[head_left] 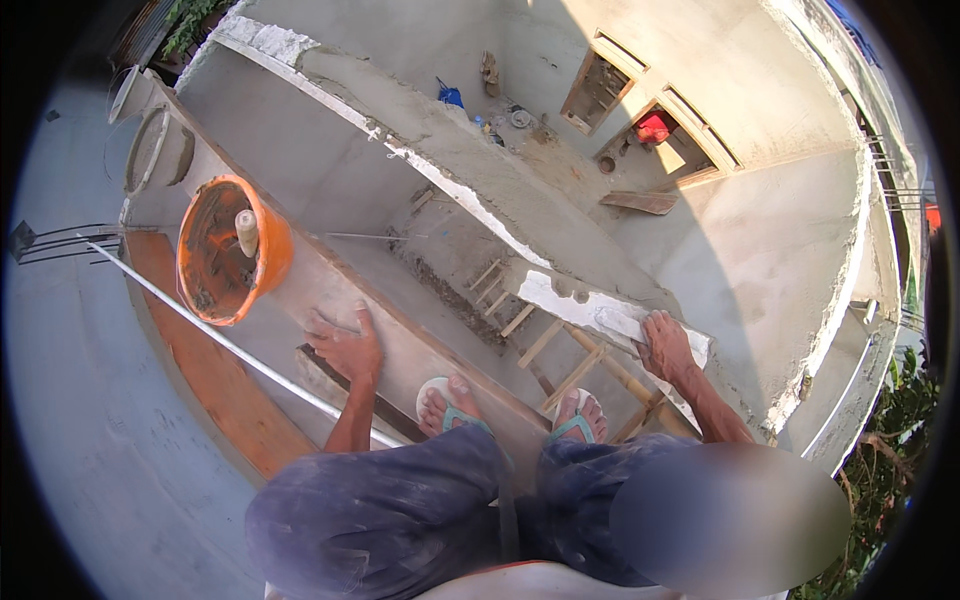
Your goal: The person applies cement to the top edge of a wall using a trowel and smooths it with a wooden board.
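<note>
My left hand (pixel 345 345) lies on a wide wooden plank (pixel 305 285), fingers spread, holding nothing. Just beyond it stands an orange bucket (pixel 272 250), tilted in view, with grey mortar clinging inside. A pale rounded handle (pixel 246 232) sticks up out of the bucket; whatever it belongs to is hidden. To the right, my right hand (pixel 668 345) bends its fingers over the top edge of a rough wall (pixel 545 290) with whitish, broken plaster. A smooth light-grey patch lies beside those fingers. Both my feet, in flip-flops, rest on the plank.
Far below, beyond the plank, is a room floor (pixel 545 150) with scattered debris. A wooden ladder (pixel 565 375) rises between plank and wall. A white pole (pixel 230 345) runs along the left, near protruding rebar (pixel 65 240). Window frames (pixel 650 105) sit in the far wall.
</note>
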{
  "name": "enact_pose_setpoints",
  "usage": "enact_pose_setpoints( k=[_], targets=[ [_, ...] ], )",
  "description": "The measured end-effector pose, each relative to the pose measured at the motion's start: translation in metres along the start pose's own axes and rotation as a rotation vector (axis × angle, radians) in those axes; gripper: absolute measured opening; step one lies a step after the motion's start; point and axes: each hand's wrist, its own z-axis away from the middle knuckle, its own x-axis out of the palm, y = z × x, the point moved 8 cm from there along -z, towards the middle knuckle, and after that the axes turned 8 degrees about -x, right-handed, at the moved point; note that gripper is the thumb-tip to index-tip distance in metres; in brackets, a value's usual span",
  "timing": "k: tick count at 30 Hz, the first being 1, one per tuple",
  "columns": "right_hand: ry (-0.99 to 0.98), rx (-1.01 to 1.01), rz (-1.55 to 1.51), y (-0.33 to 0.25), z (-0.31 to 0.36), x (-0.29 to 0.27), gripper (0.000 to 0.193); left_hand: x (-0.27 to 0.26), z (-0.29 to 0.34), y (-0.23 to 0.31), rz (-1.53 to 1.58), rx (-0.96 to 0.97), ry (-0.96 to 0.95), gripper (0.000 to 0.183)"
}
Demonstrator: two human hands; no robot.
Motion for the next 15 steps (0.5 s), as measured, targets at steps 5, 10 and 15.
enact_pose_setpoints(
  k=[5, 10, 15],
  targets=[
    [0.007, -0.056, -0.011, -0.037, -0.131, -0.026, 0.043, -0.005, -0.001, 0.001, -0.009, -0.003, 0.087, 0.095],
    [0.023, -0.054, -0.083, -0.055, -0.221, -0.039, 0.045, -0.005, 0.001, 0.003, -0.025, -0.02, 0.046, 0.095],
    [0.038, -0.089, -0.02, -0.081, -0.31, -0.053, 0.044, -0.008, -0.002, 0.004, -0.022, -0.024, 0.013, 0.1]
  ],
)
